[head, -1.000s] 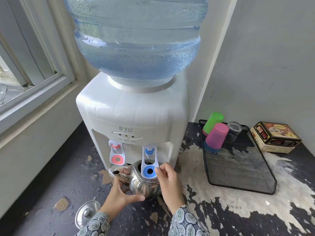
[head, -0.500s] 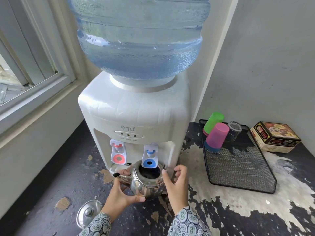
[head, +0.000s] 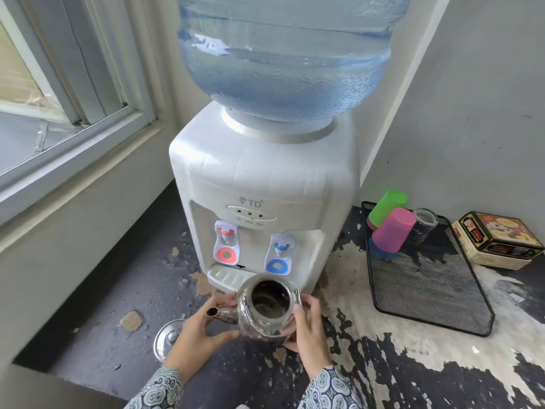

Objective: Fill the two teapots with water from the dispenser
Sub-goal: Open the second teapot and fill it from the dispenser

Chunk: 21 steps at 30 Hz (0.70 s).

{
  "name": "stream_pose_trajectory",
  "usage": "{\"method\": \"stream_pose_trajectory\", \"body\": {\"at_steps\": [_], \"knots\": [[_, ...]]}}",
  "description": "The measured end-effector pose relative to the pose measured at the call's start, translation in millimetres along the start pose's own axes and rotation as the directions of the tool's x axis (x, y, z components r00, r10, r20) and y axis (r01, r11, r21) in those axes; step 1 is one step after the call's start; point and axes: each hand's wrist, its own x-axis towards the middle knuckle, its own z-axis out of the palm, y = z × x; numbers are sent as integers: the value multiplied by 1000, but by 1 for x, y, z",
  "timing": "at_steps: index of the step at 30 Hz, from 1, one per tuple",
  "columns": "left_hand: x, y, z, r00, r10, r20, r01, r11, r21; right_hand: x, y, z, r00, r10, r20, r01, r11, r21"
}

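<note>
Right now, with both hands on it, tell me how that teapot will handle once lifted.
The teapot looks like polished steel, so probably rigid and a bit slippery. Its lid is off and the mouth is open, so tilting could spill whatever water is inside. Both hands, left and right, cup its round sides, so it should stay steady.

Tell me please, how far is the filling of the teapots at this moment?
Done: the lid is off, lying on the counter. In hand: both the left hand and right hand hold the steel teapot in front of the blue tap, not under it; its water level is unclear. Left: no second teapot is in view.
</note>
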Motion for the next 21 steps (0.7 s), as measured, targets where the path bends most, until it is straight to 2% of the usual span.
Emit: {"method": "stream_pose_trajectory", "body": {"at_steps": [2, 3, 6, 10, 16, 21], "knots": [[-7, -7, -11, 994, 110, -24, -102, 966, 237, -4, 8, 1, 1000, -30, 6, 31, 999, -43], [-9, -11, -15, 989, 138, -63, -109, 935, 339, -5, 10, 2, 999, -46, 18, 47, 997, -61], [-16, -31, -26, 963, 126, -239, 12, 865, 502, -6, 14, 9, 993, -104, 58, 108, 992, -61], [-20, -52, -31, 957, 15, -288, 143, 844, 518, -4, 19, 19, 989, -114, 94, 127, 980, -154], [-18, -59, -39, 937, 1, -351, 193, 834, 518, -3, 28, 33, 993, -94, 73, 109, 966, -235], [-23, -49, -44, 948, -22, -319, 209, 797, 566, -9, 31, 42, 994, -90, 67, 106, 951, -290]]}}
